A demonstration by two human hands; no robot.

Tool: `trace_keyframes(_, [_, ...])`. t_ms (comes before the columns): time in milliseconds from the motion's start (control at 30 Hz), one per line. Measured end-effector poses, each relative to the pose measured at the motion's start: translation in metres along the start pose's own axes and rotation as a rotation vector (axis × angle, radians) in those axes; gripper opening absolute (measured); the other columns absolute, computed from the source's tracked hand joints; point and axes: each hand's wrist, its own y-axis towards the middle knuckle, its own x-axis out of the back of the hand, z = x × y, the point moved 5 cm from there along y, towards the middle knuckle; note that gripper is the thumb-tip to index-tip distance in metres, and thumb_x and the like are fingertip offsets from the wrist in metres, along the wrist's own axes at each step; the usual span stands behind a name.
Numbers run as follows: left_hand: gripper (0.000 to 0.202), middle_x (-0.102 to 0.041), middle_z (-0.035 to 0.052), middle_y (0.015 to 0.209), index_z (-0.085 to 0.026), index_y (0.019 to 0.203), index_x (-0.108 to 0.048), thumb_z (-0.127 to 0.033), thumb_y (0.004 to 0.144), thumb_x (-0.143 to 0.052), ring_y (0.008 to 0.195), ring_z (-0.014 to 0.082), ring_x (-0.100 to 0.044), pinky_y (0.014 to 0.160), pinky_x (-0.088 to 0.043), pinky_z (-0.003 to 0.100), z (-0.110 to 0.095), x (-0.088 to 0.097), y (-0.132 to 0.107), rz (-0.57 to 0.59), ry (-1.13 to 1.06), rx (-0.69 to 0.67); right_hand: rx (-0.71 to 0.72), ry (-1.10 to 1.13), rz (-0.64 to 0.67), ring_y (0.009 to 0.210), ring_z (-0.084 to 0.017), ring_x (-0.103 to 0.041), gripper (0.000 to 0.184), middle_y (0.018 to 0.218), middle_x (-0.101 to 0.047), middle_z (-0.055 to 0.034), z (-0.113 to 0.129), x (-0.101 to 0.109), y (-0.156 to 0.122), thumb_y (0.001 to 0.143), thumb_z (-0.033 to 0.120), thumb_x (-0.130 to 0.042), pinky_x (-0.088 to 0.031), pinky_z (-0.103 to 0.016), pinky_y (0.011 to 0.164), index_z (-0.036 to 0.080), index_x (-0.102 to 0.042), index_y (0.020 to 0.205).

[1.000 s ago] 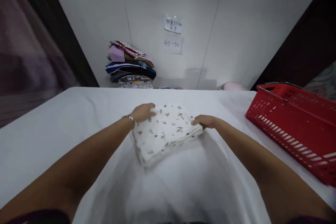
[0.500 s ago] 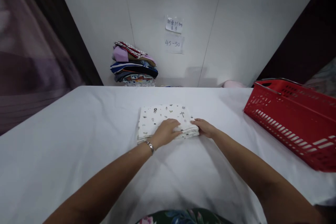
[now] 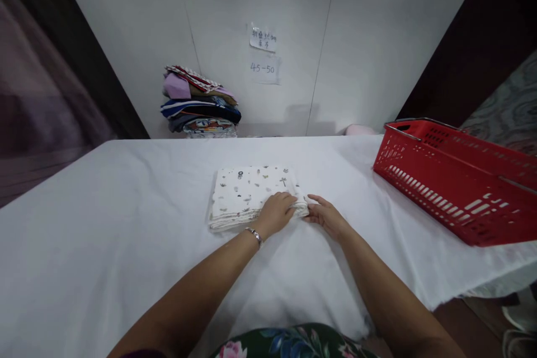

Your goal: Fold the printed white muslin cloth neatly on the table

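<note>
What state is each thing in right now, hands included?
Patterned cloth: folded in layers, lying flat
Left hand: on the cloth's near edge; grip unclear
Right hand: at the cloth's right near corner, fingers parted; grip unclear
White table cover: spread out, lightly wrinkled
Red basket: upright; contents not visible
Fabric stack: folded, piled unevenly
Bracelet: worn on left wrist

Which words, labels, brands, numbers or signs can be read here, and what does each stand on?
"45-50": handwritten on the lower white paper sheet.
"折叠织物 桌布": apparently, handwritten on the upper white paper sheet; slightly blurred.
Tiny marks on the folded white patterned cloth: too small to read as text.
</note>
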Motion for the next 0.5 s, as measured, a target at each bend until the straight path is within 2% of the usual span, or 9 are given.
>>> trace_keyframes(100, [0.033,-0.056,0.0045,0.106,-0.022,0.112,-0.051,-0.013,0.080,-0.047,0.098,0.0188,-0.050,0.084,-0.041,0.033,-0.007,-0.002,0.003,-0.036,0.003,-0.014,0.067,-0.028,0.069,0.069,-0.014,-0.062,0.056,0.090,-0.066,-0.0033,-0.001,-0.002,-0.004,0.063,0.019,-0.070,-0.050,-0.026,0.062,0.022,-0.048,0.114])
trace_keyframes(267, [0.042,-0.052,0.0048,0.111,-0.022,0.117,-0.047,-0.008,0.077,-0.047,0.103,0.0189,-0.047,0.086,-0.040,0.034,-0.018,-0.006,0.009,-0.047,0.051,-0.044,0.103,-0.092,0.089,0.060,-0.011,-0.059,0.058,0.090,-0.066,-0.0028,-0.001,-0.001,-0.001,0.061,0.020,-0.071,-0.045,-0.023,0.054,0.022,-0.049,0.114])
trace_keyframes(500, [0.020,-0.054,0.0050,0.091,-0.020,0.097,-0.054,-0.012,0.083,-0.042,0.087,0.0193,-0.049,0.074,-0.041,0.033,-0.025,-0.018,0.015,0.021,0.210,-0.081,0.082,-0.112,0.065,0.055,-0.009,-0.055,0.054,0.083,-0.064,-0.0007,-0.001,0.002,0.001,0.062,0.018,-0.068,-0.044,-0.024,0.053,0.021,-0.050,0.112])
